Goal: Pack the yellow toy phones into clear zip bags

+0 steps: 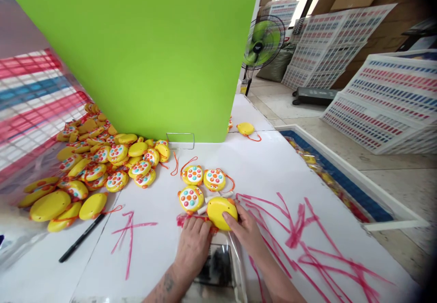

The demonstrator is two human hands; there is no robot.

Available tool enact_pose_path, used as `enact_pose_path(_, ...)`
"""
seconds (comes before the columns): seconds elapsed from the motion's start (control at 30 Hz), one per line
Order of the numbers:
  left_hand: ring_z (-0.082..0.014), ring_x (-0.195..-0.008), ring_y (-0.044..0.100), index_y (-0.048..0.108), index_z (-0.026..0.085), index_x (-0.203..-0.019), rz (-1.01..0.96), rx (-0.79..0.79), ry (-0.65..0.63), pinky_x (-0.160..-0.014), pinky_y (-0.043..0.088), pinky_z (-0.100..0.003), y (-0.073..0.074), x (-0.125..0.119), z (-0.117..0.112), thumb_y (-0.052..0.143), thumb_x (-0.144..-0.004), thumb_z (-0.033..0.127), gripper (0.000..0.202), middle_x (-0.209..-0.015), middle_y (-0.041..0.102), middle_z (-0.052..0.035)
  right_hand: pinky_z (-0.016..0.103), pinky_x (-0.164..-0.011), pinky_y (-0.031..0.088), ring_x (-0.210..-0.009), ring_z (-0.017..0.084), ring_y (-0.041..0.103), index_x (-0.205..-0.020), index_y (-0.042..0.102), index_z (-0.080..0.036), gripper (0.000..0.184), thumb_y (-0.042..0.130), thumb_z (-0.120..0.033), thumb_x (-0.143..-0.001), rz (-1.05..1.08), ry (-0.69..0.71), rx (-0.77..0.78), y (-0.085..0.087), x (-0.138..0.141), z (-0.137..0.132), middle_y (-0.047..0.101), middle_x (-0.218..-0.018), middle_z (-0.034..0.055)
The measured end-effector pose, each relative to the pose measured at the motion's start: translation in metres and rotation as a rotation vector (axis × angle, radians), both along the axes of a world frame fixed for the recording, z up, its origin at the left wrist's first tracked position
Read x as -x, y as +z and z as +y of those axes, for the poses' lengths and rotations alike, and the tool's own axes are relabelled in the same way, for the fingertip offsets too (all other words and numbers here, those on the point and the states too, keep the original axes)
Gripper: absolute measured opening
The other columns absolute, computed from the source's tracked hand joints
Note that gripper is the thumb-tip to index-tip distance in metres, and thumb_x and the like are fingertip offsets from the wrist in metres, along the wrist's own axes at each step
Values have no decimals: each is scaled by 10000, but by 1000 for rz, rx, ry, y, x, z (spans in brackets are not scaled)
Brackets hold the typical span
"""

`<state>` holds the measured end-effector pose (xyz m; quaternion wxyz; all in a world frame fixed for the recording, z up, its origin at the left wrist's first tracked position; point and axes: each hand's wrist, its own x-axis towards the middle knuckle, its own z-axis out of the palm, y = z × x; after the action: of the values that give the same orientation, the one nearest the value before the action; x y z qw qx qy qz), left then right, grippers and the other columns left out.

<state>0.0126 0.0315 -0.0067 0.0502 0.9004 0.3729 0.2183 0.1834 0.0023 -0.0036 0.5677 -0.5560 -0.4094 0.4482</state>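
Note:
My right hand (pixel 246 226) grips a round yellow toy (pixel 219 210), its plain back facing up, thumb on top and fingers around the right edge. Beside the toy's lower left, my left hand (pixel 195 241) is closed with its fingers curled down over a red patch (pixel 180 220); what those fingers hold is hidden. Just beyond lie three similar toys with colored buttons on white faces: one upper left (pixel 193 174), one upper right (pixel 215 179) and one nearer (pixel 190 198). Under my wrists sits a clear-sided case with a dark panel (pixel 218 266).
A heap of the same toys (pixel 118 154) covers the table's left side, near a black marker (pixel 82 238). A green board (pixel 153 57) stands behind. One loose toy (pixel 245 128) lies farther back. Right of the table is a blue-lined crate (pixel 341 184) on the floor.

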Motion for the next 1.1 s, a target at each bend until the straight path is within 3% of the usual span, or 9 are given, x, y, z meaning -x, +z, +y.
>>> enact_pose_path(0.17, -216, -770, 527, 592, 193, -881, 20, 2, 38, -727, 434, -374, 1, -1, 0, 468, -912, 214, 129, -806, 591, -42, 317, -729, 533, -873, 225, 614, -1121, 552, -181, 435, 643, -432, -778, 39, -217, -35, -2, -1, 1, 645, -992, 68)
enact_pose_path(0.3, -210, -765, 521, 600, 196, -849, 19, 16, 43, -727, 431, -370, 3, -2, -1, 459, -921, 231, 161, -802, 583, -42, 305, -715, 532, -863, 212, 619, -1153, 538, -196, 427, 603, -444, -811, 126, -284, -36, -4, -6, 2, 651, -993, 64)
enact_pose_path(0.47, -208, -758, 520, 596, 193, -827, 24, 27, 28, -733, 434, -376, 4, -2, -1, 450, -927, 235, 182, -791, 580, -42, 319, -733, 542, -894, 230, 626, -1171, 536, -188, 447, 623, -427, -804, 111, -182, -22, -5, -6, 2, 645, -1053, 87)
enact_pose_path(0.73, -222, -798, 541, 567, 181, -927, 10, 70, 9, -779, 447, -409, 6, 0, -1, 458, -921, 220, 116, -830, 603, -47, 349, -852, 510, -990, 242, 609, -1135, 573, -192, 382, 631, -360, -797, -138, -48, -103, -4, 1, 2, 633, -1081, 84)
enact_pose_path(0.83, -227, -820, 547, 532, 171, -1015, -21, 80, 16, -789, 450, -410, 5, 0, -1, 481, -904, 193, 124, -865, 616, -48, 349, -840, 515, -986, 232, 615, -1175, 504, -205, 397, 606, -350, -820, -112, -9, -98, -1, 2, 1, 620, -1114, 92)
enact_pose_path(1.1, -226, -808, 550, 527, 178, -958, -8, 90, 14, -785, 447, -411, 4, 1, -1, 454, -912, 181, 87, -838, 607, -44, 320, -800, 513, -927, 215, 620, -1135, 521, -201, 333, 559, -374, -854, -188, 23, -63, 2, 1, 0, 643, -1029, 70)
